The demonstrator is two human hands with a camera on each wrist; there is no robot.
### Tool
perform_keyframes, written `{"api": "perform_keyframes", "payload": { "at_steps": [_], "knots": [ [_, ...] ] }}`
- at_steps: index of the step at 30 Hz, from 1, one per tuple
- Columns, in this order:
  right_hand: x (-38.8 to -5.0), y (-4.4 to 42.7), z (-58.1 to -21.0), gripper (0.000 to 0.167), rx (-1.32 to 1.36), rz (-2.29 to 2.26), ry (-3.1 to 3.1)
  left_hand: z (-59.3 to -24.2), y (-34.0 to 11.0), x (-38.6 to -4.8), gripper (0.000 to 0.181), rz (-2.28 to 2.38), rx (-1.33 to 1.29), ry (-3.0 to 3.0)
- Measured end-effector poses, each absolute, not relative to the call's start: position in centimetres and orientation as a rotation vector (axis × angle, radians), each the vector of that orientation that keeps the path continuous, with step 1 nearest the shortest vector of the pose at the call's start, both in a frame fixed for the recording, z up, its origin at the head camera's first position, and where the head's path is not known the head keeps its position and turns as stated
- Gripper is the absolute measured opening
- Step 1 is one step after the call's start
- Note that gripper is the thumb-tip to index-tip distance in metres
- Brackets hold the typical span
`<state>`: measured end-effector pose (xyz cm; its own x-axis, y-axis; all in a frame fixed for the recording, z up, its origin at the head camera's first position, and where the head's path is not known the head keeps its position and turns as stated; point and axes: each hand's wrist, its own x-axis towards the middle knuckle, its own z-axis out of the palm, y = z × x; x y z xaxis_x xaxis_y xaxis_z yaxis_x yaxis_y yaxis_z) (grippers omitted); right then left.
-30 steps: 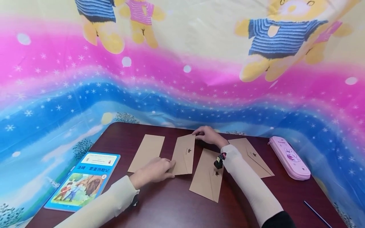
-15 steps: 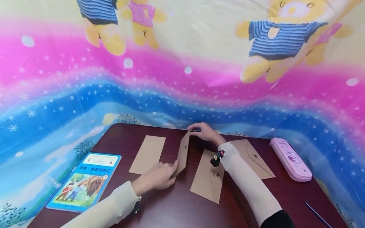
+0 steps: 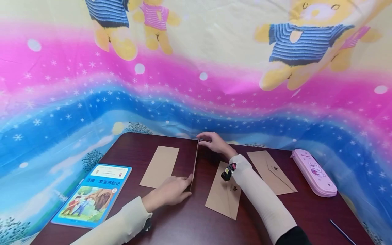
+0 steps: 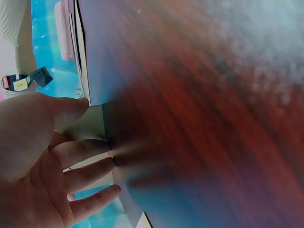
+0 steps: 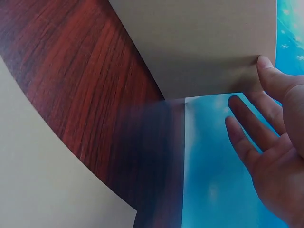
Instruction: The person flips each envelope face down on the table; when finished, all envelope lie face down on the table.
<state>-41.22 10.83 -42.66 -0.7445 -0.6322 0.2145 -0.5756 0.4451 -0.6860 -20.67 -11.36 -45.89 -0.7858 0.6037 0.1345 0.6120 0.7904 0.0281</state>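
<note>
A brown paper envelope (image 3: 194,163) stands on its long edge in the middle of the table, seen almost edge-on. My right hand (image 3: 215,142) pinches its far end; in the right wrist view the thumb (image 5: 266,71) lies on the plain face of the envelope (image 5: 199,38), with fingers behind. At the near end, my left hand (image 3: 171,190) holds the envelope with thumb and index finger; its index is mostly hidden in the left wrist view, its other fingers (image 4: 90,173) stretched out. Flat envelopes lie left (image 3: 160,166), right of centre (image 3: 222,197) and far right (image 3: 271,172).
On the left lies a blue-covered book (image 3: 92,194). A pink pencil case (image 3: 313,173) sits at the right edge of the dark wooden table (image 3: 171,226), with a thin pen-like stick (image 3: 341,231) nearer. A printed cloth (image 3: 190,98) hangs behind the table.
The envelope has turned from lying with its flap side up to standing on edge. My right hand has shifted left with its far end; my left hand has stayed near the same spot.
</note>
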Motion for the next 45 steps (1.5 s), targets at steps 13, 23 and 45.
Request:
{"api": "perform_keyframes", "payload": {
  "at_steps": [13, 23, 45],
  "knots": [
    [-41.1, 10.5, -42.6, 0.035, -1.126, -1.190, 2.589, -42.4, -12.0, -21.1, 0.079, -0.287, -0.837, -2.777],
    [-41.1, 10.6, -42.6, 0.034, -1.087, -1.193, 2.571, -41.8, -12.3, -20.8, 0.051, -0.473, -0.913, -2.509],
    [-41.2, 10.5, -46.1, 0.037, -0.853, -0.976, 2.632, -42.2, -12.1, -20.9, 0.045, -0.476, -0.977, -2.447]
  ]
}}
